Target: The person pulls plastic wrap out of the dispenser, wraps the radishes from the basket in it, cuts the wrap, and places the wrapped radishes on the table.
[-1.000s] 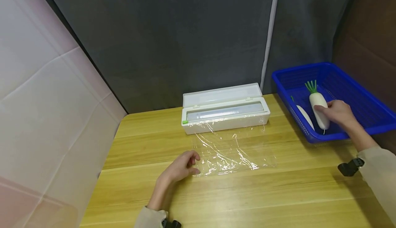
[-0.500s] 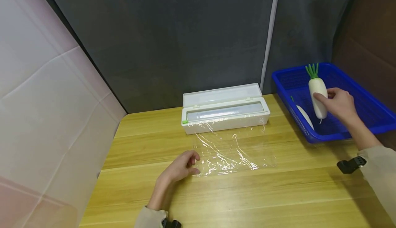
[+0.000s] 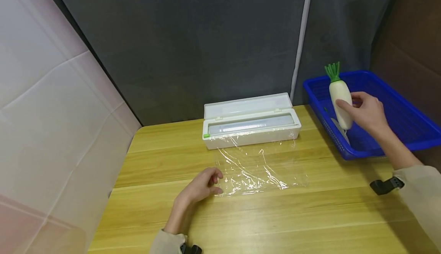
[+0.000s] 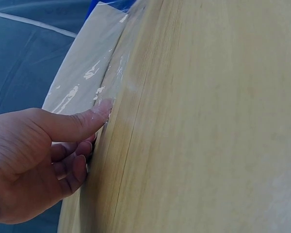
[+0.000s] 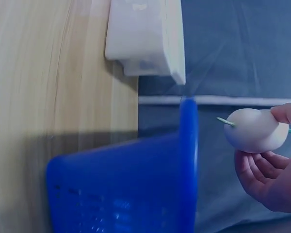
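Observation:
A white daikon radish with a green top is held by my right hand, thumb on one side and fingers on the other. It hangs above the left side of the blue basket, top pointing away. A second radish lies in the basket, partly hidden. Clear plastic wrap extends from a white dispenser box over the table. At the film's left edge rests my left hand, thumb and fingertips touching it, with a gap between them; the left wrist view shows the thumb at the film.
The dispenser's lid stands raised at the back, with the film roll visible inside and a green slider at its left end. A dark curtain hangs behind the wooden table. A pale panel borders the left.
My right hand has lifted the radish from inside the basket and carried it up and leftward. My left hand and the plastic wrap have stayed still.

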`<state>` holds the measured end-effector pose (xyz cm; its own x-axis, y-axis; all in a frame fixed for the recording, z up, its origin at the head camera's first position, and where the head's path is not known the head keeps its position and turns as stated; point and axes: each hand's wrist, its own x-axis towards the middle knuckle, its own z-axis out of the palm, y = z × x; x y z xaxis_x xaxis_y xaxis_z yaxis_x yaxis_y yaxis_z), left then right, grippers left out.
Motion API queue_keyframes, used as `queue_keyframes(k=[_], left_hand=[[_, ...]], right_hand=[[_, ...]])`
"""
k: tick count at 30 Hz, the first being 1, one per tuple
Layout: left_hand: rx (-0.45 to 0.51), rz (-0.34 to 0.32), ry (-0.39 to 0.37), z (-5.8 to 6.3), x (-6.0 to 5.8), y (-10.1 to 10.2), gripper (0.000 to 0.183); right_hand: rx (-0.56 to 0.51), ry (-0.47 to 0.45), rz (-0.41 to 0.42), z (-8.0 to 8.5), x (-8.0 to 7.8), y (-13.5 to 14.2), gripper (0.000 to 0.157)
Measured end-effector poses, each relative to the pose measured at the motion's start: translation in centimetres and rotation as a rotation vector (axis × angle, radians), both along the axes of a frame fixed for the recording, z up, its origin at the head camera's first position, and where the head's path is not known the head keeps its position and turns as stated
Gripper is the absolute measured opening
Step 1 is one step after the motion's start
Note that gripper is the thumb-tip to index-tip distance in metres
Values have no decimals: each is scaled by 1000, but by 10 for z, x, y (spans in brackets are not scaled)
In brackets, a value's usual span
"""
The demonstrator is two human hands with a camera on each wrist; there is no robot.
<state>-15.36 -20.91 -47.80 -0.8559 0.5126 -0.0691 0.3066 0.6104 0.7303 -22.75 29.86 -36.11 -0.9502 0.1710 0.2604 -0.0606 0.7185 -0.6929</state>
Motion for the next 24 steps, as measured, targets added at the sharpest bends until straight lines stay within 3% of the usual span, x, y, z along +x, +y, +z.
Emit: queue_keyframes(k=[15, 24], left_hand=[[14, 6, -6, -1, -1, -2, 35], [15, 6, -12, -1, -1, -4, 35]], right_hand=[[1, 51, 209, 6, 11, -56, 55], [-19, 89, 371, -5, 14, -88, 49]])
